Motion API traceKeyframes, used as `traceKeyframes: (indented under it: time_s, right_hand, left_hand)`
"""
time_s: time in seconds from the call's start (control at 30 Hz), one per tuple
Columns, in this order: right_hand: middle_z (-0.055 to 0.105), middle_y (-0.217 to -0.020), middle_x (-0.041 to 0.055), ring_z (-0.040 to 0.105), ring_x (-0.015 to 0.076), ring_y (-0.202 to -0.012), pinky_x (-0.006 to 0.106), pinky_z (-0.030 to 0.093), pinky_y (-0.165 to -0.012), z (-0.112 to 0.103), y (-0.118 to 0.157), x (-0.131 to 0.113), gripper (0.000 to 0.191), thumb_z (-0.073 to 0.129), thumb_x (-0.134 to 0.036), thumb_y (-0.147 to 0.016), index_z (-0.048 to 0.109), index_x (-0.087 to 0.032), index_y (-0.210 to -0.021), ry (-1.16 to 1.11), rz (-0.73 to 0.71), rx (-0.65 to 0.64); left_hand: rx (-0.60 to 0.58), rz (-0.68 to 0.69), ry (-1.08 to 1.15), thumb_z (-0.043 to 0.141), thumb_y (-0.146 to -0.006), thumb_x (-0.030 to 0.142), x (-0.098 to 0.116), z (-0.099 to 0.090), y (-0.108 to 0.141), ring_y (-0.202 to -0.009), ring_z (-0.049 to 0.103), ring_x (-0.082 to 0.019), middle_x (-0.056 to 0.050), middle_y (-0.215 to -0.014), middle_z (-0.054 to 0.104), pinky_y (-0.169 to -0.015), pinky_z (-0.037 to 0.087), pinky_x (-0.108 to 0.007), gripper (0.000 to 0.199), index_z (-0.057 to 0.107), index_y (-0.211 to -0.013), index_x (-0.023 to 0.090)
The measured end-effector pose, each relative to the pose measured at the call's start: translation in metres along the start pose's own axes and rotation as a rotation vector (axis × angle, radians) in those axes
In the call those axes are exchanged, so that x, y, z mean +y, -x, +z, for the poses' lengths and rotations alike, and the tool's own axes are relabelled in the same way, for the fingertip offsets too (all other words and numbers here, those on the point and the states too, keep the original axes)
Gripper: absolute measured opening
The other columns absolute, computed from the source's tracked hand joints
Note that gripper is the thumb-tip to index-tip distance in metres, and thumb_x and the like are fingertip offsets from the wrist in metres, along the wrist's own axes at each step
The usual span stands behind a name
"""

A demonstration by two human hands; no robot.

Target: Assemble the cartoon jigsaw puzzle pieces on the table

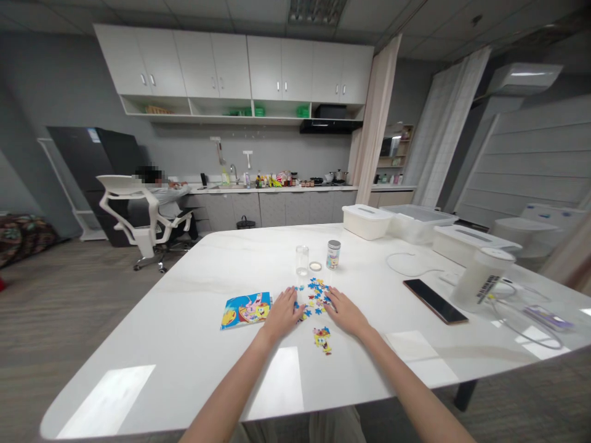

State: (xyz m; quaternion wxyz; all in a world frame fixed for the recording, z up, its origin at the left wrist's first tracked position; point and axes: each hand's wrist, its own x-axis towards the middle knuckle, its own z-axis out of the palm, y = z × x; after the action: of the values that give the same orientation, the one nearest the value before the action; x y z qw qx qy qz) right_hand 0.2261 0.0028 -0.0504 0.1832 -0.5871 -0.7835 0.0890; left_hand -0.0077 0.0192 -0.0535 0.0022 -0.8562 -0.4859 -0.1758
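Loose jigsaw puzzle pieces point(317, 296), mostly blue with some yellow and red, lie in a heap on the white table. My left hand point(282, 312) rests flat at the heap's left side, fingers stretched out over a few pieces. On the other side, my right hand point(345, 311) lies with fingers spread, its tips touching pieces. Nearer to me is a small joined part of the puzzle point(322, 340), with a yellow cartoon face. A folded picture sheet point(244, 309) with cartoon figures lies left of my left hand.
Behind the heap stand a see-through jar point(301, 261), a round lid point(315, 266) and a printed can point(333, 255). To the right are a phone point(434, 300), a white jug point(482, 280), cables and storage boxes point(368, 221). A person sits in a white chair point(146, 215) at the far left.
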Motion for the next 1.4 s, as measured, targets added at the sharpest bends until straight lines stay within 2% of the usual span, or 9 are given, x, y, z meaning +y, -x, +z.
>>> traceKeyframes:
  time_s: [0.37, 0.53, 0.73, 0.87, 0.97, 1.1, 1.27, 1.4]
  right_hand:
    - [0.039, -0.148, 0.0121, 0.032, 0.0241, -0.139, 0.045, 0.022, -0.116, 0.002, -0.002, 0.002, 0.05, 0.039, -0.04, -0.094, 0.051, -0.014, -0.135, -0.058, 0.005, 0.033]
    - [0.039, -0.149, 0.0108, 0.029, 0.0246, -0.141, 0.043, 0.021, -0.117, 0.0, -0.004, 0.009, 0.054, 0.04, -0.049, -0.093, 0.053, -0.014, -0.132, -0.17, 0.016, -0.038]
    - [0.046, -0.144, 0.0122, 0.036, 0.0247, -0.137, 0.043, 0.025, -0.115, 0.007, -0.006, 0.013, 0.045, 0.045, -0.039, -0.092, 0.055, -0.015, -0.129, -0.14, -0.03, 0.042]
    - [0.036, -0.15, 0.0143, 0.03, 0.0238, -0.14, 0.042, 0.023, -0.116, 0.01, -0.006, 0.01, 0.052, 0.034, -0.039, -0.096, 0.044, -0.012, -0.139, -0.087, -0.043, 0.054]
    - [0.023, -0.156, 0.0147, 0.021, 0.0241, -0.143, 0.041, 0.02, -0.116, 0.008, -0.009, 0.011, 0.062, 0.032, -0.049, -0.095, 0.033, -0.012, -0.146, -0.083, -0.034, 0.045]
    - [0.016, -0.158, 0.0132, 0.016, 0.0251, -0.145, 0.04, 0.018, -0.116, 0.004, -0.027, 0.012, 0.07, 0.034, -0.057, -0.093, 0.028, -0.016, -0.149, -0.107, 0.001, -0.016]
    - [0.02, -0.156, 0.0153, 0.014, 0.0257, -0.145, 0.04, 0.015, -0.115, 0.006, -0.061, 0.005, 0.07, 0.032, -0.057, -0.093, 0.029, -0.014, -0.148, -0.075, 0.023, -0.116]
    - [0.02, -0.156, 0.0142, 0.014, 0.0261, -0.145, 0.043, 0.013, -0.115, 0.013, -0.073, 0.0, 0.067, 0.032, -0.056, -0.094, 0.031, -0.017, -0.148, -0.003, -0.005, -0.115]
  left_hand:
    - [-0.049, 0.03, -0.017, 0.037, -0.096, 0.039, 0.005, -0.009, 0.001, -0.137, 0.035, -0.027, -0.017, -0.144, 0.045, -0.113, 0.028, -0.044, 0.045, 0.048, -0.129, 0.01]
    - [-0.016, 0.056, -0.039, 0.039, -0.096, 0.036, 0.005, -0.01, 0.001, -0.133, 0.041, -0.025, -0.015, -0.138, 0.05, -0.111, 0.032, -0.043, 0.036, 0.05, -0.123, 0.014]
    - [0.018, 0.098, -0.035, 0.037, -0.096, 0.032, 0.001, 0.0, -0.001, -0.133, 0.04, -0.023, -0.013, -0.138, 0.051, -0.11, 0.033, -0.042, 0.034, 0.049, -0.124, 0.017]
    - [0.046, 0.115, -0.081, 0.035, -0.096, 0.035, -0.004, 0.006, -0.008, -0.139, 0.032, -0.026, -0.016, -0.148, 0.038, -0.111, 0.032, -0.044, 0.043, 0.044, -0.133, 0.014]
    - [0.014, 0.132, -0.115, 0.035, -0.095, 0.038, -0.009, 0.008, -0.015, -0.139, 0.031, -0.028, -0.018, -0.15, 0.036, -0.111, 0.03, -0.044, 0.049, 0.042, -0.136, 0.012]
    - [-0.031, 0.139, -0.164, 0.036, -0.094, 0.042, -0.013, 0.009, -0.023, -0.139, 0.032, -0.029, -0.021, -0.148, 0.037, -0.111, 0.03, -0.045, 0.054, 0.041, -0.137, 0.01]
    - [-0.06, 0.146, -0.185, 0.036, -0.094, 0.045, -0.014, 0.011, -0.032, -0.138, 0.032, -0.031, -0.024, -0.146, 0.038, -0.109, 0.032, -0.046, 0.059, 0.038, -0.138, 0.007]
    - [-0.076, 0.184, -0.128, 0.034, -0.095, 0.045, -0.016, 0.014, -0.037, -0.139, 0.031, -0.03, -0.022, -0.147, 0.037, -0.108, 0.033, -0.048, 0.057, 0.035, -0.14, 0.009]
